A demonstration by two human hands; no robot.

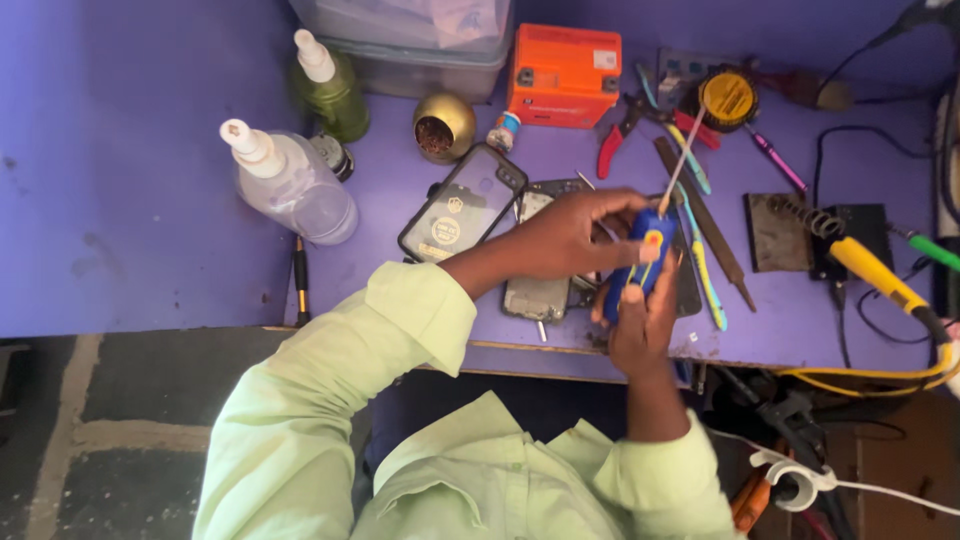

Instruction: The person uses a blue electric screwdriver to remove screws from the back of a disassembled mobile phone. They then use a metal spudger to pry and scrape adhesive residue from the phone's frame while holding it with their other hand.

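Blue plastic glue gun with a yellow trigger and a pale stick poking out point(640, 262) sits at centre of my view, over the purple worktop point(150, 200). My left hand point(575, 235) comes in from 9 o'clock and wraps closed around the gun's upper body. My right hand point(640, 325) comes up from 6 o'clock, fingers curled shut on the gun's lower end. Under both hands lies an opened grey phone body point(540, 290). At 10 o'clock of the gun, a black phone case point(460, 205). At 11 o'clock, a clear plastic spray bottle point(295, 185). At 12 o'clock, an orange box-shaped battery point(562, 75). At 3 o'clock, a yellow-handled soldering iron point(880, 275).
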